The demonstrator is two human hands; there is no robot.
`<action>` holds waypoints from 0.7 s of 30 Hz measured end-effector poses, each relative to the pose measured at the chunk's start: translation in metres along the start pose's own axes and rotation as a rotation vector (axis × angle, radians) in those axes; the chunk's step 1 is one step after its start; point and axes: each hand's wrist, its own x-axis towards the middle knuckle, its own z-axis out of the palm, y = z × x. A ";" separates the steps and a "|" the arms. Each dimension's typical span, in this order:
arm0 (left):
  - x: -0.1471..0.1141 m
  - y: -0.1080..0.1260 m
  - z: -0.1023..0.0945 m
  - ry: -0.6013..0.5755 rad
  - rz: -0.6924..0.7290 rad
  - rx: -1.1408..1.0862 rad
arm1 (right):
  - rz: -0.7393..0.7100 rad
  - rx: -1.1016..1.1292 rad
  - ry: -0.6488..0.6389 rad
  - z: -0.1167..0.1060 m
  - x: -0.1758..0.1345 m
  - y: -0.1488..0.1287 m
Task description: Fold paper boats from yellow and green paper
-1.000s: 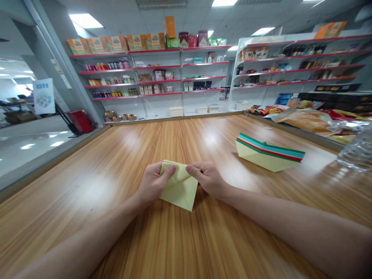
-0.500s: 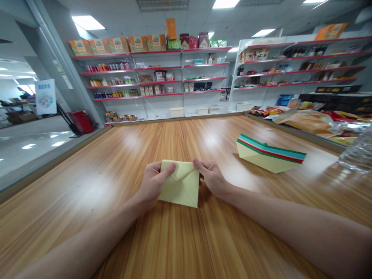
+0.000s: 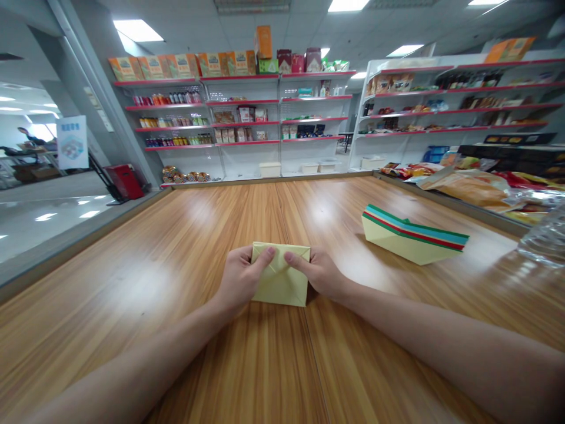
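A pale yellow folded paper (image 3: pixel 282 287), squarish with diagonal creases, is between my two hands above the wooden table (image 3: pixel 247 377). My left hand (image 3: pixel 243 272) grips its left side, thumb pressed on the front near the top. On the right side my right hand (image 3: pixel 325 274) pinches it the same way, the thumb pointing inward along the upper edge. The other fingers of both hands are behind the paper, mostly hidden. To the right stands a folded paper boat (image 3: pixel 410 238), pale yellow below with green, blue and red stripes along its rim.
Packaged snacks (image 3: pixel 468 185) and a clear plastic item (image 3: pixel 545 241) lie along the right side. Shelves of goods (image 3: pixel 242 123) stand beyond the far table edge. A red case (image 3: pixel 126 181) is on the floor at left, near a sign board (image 3: pixel 73 141).
My right thumb has slid inward across the front of the paper, closer to my left thumb. The paper has shifted slightly right and its lower edge looks higher.
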 end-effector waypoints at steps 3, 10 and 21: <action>0.000 0.000 0.000 -0.035 -0.079 -0.064 | 0.006 0.042 0.000 0.000 0.000 0.000; 0.001 0.000 0.002 -0.009 -0.115 -0.154 | 0.025 0.009 -0.049 0.002 0.001 -0.002; 0.014 -0.002 -0.013 -0.203 -0.277 -0.214 | 0.069 0.106 -0.004 0.003 0.001 0.000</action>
